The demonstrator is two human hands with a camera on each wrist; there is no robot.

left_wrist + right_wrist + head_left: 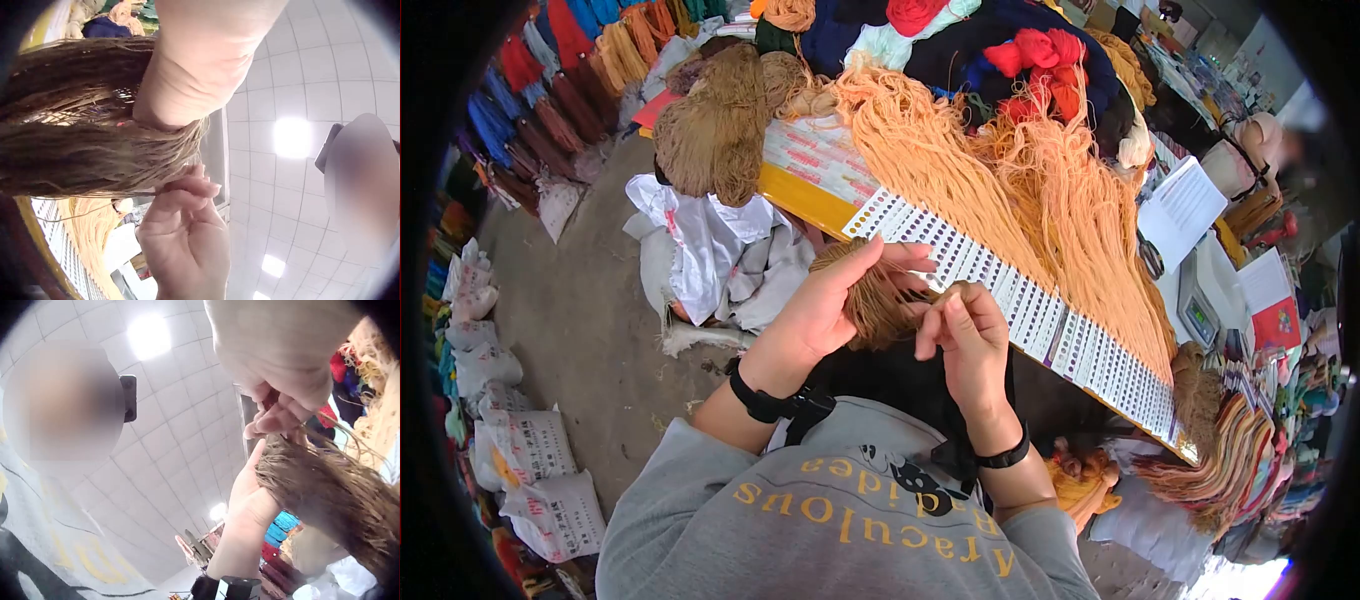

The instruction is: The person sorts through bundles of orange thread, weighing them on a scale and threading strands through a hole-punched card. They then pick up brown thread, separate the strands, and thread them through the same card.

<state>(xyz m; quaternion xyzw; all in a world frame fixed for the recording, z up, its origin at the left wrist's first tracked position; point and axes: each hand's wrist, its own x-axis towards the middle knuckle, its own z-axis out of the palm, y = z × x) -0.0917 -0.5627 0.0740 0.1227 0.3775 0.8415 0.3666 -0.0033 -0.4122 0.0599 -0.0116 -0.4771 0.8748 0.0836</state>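
A brown yarn skein [878,308] hangs looped over my left hand [825,305], whose thumb and fingers stand apart with the yarn between them. In the left wrist view the skein [94,159] hangs in two thick bundles, and the left fingers are hidden behind it. My right hand [975,335] is close beside the left fingertips, at the end of the skein. Its thumb and index finger pinch a few thin strands there. The right wrist view has the right hand [281,375] just over the skein's top end [284,462], with loose strands trailing from it.
Past my hands is a yellow-edged table [805,200] with white punched colour cards [1000,285] along its near side. Peach yarn [940,150] is spread across it, and a brown bundle [720,125] lies at its left end. White sacks [700,245] sit on the floor.
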